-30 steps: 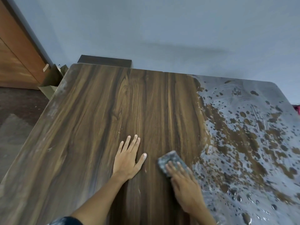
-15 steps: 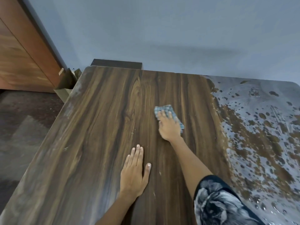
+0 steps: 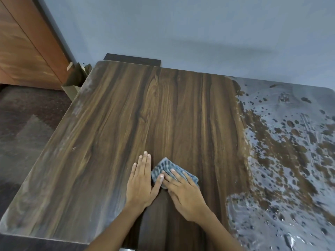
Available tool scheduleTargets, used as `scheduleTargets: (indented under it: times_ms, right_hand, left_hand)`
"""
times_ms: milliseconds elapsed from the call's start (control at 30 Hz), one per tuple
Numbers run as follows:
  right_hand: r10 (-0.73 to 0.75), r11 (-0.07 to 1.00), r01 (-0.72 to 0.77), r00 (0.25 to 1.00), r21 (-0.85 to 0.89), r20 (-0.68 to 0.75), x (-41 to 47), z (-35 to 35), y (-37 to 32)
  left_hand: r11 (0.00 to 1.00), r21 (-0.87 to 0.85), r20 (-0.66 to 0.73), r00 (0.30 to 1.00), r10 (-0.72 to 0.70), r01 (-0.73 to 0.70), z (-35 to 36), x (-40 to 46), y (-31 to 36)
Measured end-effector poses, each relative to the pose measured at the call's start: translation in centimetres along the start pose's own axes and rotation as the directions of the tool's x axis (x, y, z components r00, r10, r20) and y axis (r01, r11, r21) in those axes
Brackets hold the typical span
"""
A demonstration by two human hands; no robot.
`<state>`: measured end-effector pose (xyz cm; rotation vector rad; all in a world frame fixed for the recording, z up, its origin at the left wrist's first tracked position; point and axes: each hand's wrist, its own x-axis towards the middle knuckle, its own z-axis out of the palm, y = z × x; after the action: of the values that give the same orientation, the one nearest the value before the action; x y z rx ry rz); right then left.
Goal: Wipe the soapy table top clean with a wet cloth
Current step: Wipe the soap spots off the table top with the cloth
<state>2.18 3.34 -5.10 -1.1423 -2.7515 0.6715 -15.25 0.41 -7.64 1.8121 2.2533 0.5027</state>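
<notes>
Pressing flat: right hand on cloth, left hand on table

A plain grey-blue wall fills the upper part of the frame, with a faint dark smudge right of centre. In the upper left stands a reddish-brown wooden cabinet with a dark edge strip beside the wall. Below it, at left, lies a dark brownish floor. A dark block sits against the wall at upper centre. Folded cardboard leans near the cabinet's foot.
</notes>
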Motion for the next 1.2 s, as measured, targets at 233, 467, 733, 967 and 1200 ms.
scheduleTargets:
  times_ms: [233,467,733,967,1200]
  right_hand:
    - [0.58,0.813,-0.575,0.788,0.088,-0.207,-2.0,-4.4,8.5]
    - [0.433,0.893,-0.445,0.891,-0.065,-0.136,3.4,-3.3,4.9]
    - [0.105,0.988,-0.099,0.993,-0.121,0.049,-9.6,2.3,-3.1]
    - [0.573,0.801,-0.595,0.793,-0.066,-0.205,-12.2,-1.7,6.6]
    - [0.584,0.805,-0.594,0.796,-0.016,-0.159,-1.5,-3.8,5.1]
  left_hand:
    - [1.0,0.002,0.012,1.0,0.008,-0.008,-0.1,0.3,-0.2]
    - [0.978,-0.201,-0.054,0.996,-0.067,0.055,-0.3,0.1,0.0]
    - [0.984,0.08,-0.014,0.988,-0.156,0.157,0.1,0.5,-0.1]
    - [0.924,0.063,-0.065,0.926,-0.372,0.376,0.4,0.4,0.9]
    - [0.889,-0.001,-0.097,0.885,-0.455,0.457,0.9,-1.6,2.3]
